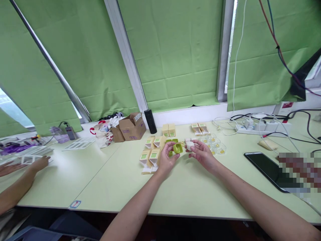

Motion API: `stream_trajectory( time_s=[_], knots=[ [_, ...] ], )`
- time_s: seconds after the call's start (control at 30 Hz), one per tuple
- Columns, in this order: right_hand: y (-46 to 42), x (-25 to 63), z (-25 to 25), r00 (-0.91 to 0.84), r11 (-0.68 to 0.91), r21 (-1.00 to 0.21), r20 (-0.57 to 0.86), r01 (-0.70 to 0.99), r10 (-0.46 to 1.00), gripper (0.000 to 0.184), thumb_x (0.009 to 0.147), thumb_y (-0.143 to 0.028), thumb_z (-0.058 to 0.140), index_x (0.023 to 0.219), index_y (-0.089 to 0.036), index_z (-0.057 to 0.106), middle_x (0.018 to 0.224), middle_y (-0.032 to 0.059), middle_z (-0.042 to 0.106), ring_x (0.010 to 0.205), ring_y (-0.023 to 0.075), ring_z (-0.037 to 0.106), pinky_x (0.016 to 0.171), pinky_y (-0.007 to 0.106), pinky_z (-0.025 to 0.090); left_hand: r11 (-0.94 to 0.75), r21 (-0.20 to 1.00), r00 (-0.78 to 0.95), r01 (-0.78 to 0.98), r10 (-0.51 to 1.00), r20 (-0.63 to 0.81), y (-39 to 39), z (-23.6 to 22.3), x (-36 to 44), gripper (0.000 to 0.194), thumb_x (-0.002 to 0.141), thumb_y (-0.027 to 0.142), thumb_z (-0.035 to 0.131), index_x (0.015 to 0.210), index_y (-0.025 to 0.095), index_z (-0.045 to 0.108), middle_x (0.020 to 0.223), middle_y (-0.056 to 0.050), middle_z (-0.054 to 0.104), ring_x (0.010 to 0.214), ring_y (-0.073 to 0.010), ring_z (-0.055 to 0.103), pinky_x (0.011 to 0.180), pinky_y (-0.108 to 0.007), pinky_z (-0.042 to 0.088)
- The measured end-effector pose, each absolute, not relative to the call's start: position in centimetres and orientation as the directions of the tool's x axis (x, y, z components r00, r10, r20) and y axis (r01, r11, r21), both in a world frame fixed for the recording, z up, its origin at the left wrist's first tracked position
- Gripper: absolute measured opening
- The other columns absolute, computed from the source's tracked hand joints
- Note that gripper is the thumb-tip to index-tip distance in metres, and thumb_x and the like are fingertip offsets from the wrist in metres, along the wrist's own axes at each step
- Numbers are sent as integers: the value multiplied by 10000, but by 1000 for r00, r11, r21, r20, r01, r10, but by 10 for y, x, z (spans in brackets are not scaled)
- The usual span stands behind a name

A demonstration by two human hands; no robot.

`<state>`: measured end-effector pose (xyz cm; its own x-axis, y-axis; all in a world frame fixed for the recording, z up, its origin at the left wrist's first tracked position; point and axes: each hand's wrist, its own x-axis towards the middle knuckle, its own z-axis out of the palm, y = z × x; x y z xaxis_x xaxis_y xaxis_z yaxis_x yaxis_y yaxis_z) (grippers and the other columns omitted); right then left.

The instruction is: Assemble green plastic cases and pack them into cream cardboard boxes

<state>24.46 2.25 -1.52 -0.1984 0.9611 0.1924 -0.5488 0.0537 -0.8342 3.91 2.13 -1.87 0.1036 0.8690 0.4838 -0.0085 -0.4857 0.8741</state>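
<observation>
My left hand [166,158] is closed round a small green square cup [178,148], its hollow side facing me. Just to its right, my right hand [204,156] pinches a small white block-like piece [190,145]; its exact kind is unclear. The two held things are close together but apart, above the table. More green cups [171,140] are partly hidden behind my left hand. Several open cream cartons [153,156] with green windows stand to the left. Behind my right hand lies a clear plastic tray [221,149] with yellow-centred round pockets.
Further cream cartons [168,130] and white-flapped cartons [200,129] stand at the back. A cardboard box [132,127] and black cylinder [150,121] are near the wall. A phone [265,170], power strip [265,129] and cables lie right. A co-worker's hands [37,164] handle white frames at left.
</observation>
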Motion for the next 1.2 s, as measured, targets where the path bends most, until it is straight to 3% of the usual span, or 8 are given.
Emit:
stream_trajectory(
  time_s=[0.53, 0.67, 0.83, 1.07, 1.2],
  knots=[
    [22, 242, -16, -174, 139, -870, 247, -474, 953, 537, 625, -407, 997, 1037, -253, 689, 906, -7, 667, 753, 168, 669, 713, 341, 583, -493, 867, 90, 70, 869, 486, 18, -18, 40, 464, 779, 135, 785, 1201, 219, 612, 1284, -106, 712, 1229, -267, 668, 1085, -428, 483],
    [25, 242, -20, -174, 142, -882, 242, -450, 955, 513, 623, -394, 991, 1020, -232, 710, 857, -12, 681, 664, 143, 625, 660, 319, 538, -493, 866, 83, 79, 869, 487, 17, -18, 41, 462, 776, 124, 785, 1196, 222, 619, 1281, -101, 713, 1238, -265, 666, 1095, -426, 478],
    [28, 242, -21, -185, 118, -890, 219, -441, 958, 483, 609, -355, 993, 1006, -201, 764, 1019, 45, 750, 621, 106, 558, 565, 287, 461, -487, 865, 72, 117, 873, 482, 15, -16, 41, 464, 775, 110, 778, 1198, 225, 624, 1269, -97, 716, 1218, -261, 671, 1086, -424, 478],
    [27, 245, -18, -233, 44, -864, 185, -502, 955, 531, 618, -355, 991, 1093, -210, 804, 1019, 85, 790, 842, 219, 701, 660, 331, 541, -489, 861, 63, 143, 872, 485, 18, -17, 41, 459, 775, 103, 765, 1196, 222, 627, 1254, -91, 720, 1203, -257, 678, 1062, -418, 493],
    [27, 243, -19, -213, 96, -874, 220, -476, 952, 537, 635, -393, 987, 1100, -201, 802, 939, 89, 789, 780, 218, 689, 604, 318, 517, -508, 849, 54, 145, 861, 506, 21, -20, 40, 463, 759, 92, 771, 1186, 222, 647, 1258, -87, 718, 1200, -260, 681, 1064, -419, 493]
  ],
)
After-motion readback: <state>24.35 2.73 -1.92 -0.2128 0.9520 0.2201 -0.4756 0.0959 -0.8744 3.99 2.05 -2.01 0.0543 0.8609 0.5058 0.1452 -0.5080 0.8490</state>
